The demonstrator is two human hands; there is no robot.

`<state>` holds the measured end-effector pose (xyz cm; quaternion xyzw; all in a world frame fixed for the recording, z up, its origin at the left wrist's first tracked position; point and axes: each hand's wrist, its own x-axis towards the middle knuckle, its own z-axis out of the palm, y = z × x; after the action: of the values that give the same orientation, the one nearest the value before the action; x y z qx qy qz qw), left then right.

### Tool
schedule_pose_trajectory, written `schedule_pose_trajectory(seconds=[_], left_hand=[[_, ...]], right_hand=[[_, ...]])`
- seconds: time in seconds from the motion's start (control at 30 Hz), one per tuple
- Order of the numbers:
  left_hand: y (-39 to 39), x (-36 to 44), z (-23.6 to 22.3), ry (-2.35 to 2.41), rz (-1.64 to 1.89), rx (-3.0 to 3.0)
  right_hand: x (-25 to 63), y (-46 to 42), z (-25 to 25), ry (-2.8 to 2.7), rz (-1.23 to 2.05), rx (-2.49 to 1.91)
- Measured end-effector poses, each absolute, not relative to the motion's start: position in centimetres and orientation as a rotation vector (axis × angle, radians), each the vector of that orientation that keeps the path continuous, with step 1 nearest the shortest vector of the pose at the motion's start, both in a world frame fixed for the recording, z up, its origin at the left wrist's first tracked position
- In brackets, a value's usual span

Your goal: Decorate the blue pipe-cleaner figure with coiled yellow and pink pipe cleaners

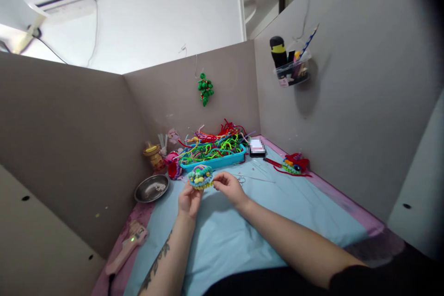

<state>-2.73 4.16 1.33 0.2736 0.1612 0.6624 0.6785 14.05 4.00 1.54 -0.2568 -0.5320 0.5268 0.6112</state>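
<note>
Left hand was clamped around the lower part of a rounded, knobbly teal, yellow and purple fuzzy-stem piece, holding it from below, likely to steady it while leaving its top exposed. Right hand had thumb and fingertips pinched together at the piece's lower right edge; whether they gripped the yellow trim or a loose stem end, couldn't tell. Grip on two sides probably braced it against the pull of the fingers.

Piece sat above the smooth light-blue cloth, in front of the shallow bright-blue plastic tray. Its teal top pointed up and away, its yellow-trimmed edge down toward the left hand. Bands ran left to right, tilting slightly up at the right. Outline was nearly round, so the long axis was weak, crosswise if anything; which side was its front, couldn't tell.

Tray brimmed with tangled green, red and multicoloured fuzzy stems, presumably central for reach by either hand. Round silver metal bowl with small pale bits stood left; pale-pink handheld tool with a green light lay nearer, likely parked aside to free the middle.
</note>
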Motion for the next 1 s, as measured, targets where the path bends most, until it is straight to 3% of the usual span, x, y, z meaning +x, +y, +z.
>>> schedule_pose_trajectory(seconds=[0.73,1.0], left_hand=[[3.8,-1.2,0.9,0.675,1.178,0.779],[3.7,-1.8,1.3,0.732,1.167,0.821]], right_hand=[[14.6,5.1,1.7,-0.712,1.565,-0.472],[15.9,4.3,2.9,-1.112,1.695,-0.497]])
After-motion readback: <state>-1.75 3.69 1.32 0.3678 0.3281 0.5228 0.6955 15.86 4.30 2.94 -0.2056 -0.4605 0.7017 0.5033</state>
